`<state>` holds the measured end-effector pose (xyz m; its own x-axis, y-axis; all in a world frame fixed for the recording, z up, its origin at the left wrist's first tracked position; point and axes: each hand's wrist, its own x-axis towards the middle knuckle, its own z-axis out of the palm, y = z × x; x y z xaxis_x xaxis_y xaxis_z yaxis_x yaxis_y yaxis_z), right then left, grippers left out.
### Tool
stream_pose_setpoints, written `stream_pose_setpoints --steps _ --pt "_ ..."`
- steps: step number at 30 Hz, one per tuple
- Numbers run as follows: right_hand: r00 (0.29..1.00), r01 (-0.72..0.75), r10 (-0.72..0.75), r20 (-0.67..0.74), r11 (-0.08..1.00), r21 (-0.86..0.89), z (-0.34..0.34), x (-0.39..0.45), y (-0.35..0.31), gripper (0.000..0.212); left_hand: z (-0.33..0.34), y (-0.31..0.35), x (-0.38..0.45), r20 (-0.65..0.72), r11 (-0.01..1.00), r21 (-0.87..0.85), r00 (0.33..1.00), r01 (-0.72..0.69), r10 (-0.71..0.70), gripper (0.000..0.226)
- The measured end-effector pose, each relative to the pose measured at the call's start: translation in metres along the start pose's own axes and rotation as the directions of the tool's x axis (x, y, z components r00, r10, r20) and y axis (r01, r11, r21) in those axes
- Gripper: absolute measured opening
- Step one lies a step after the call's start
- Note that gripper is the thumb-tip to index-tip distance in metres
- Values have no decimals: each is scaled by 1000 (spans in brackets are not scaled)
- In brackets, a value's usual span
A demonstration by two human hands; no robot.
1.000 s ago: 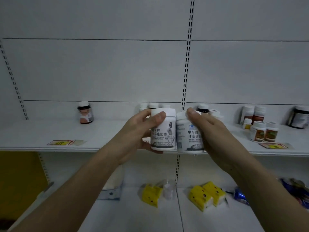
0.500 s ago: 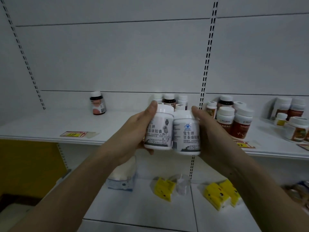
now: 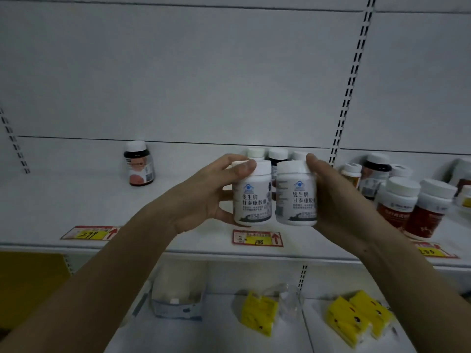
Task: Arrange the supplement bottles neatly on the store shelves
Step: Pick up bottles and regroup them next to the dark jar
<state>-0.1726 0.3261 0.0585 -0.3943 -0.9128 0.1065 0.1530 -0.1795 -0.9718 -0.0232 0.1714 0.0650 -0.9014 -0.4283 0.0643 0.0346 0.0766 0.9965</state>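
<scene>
Two white supplement bottles held side by side above upper shelf (image 3: 63, 207).
L to R: lone dark bottle (image 3: 139, 163) stands at shelf back; left hand (image 3: 201, 197) is clamped on left white bottle (image 3: 252, 193), thumb on cap; right white bottle (image 3: 297, 193), touching it, is gripped by right hand (image 3: 336, 197); red-label bottles (image 3: 418, 207) stand near, at R; price tag (image 3: 257, 238) lies below.

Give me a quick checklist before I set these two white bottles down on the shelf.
1. Left hand grips left white bottle: ok.
2. Right hand grips right white bottle: ok.
3. Both bottles upright, labels facing out: ok.
4. Bare shelf space below, behind the price tag: ok.
5. Gap to the bottles at the back: cannot tell.
</scene>
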Motion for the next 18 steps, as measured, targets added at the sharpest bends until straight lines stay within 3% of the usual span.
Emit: stream_pose_setpoints --steps 4,9,14,18 --pt "996 52 -59 -63 993 -110 -7 30 21 36 -26 -23 28 -66 998 70 998 -2 7 59" --pt "994 21 -43 -101 979 -204 -24 53 44 34 -42 -56 52 -30 996 82 999 19 -17 48" --pt "996 -11 2 -93 995 -96 -39 56 58 38 -44 -70 57 -29 998 54 999 -45 46 38" --pt "996 29 -37 -79 995 -98 -46 53 64 43 -45 -79 58 -50 986 151 995 -74 83 47"
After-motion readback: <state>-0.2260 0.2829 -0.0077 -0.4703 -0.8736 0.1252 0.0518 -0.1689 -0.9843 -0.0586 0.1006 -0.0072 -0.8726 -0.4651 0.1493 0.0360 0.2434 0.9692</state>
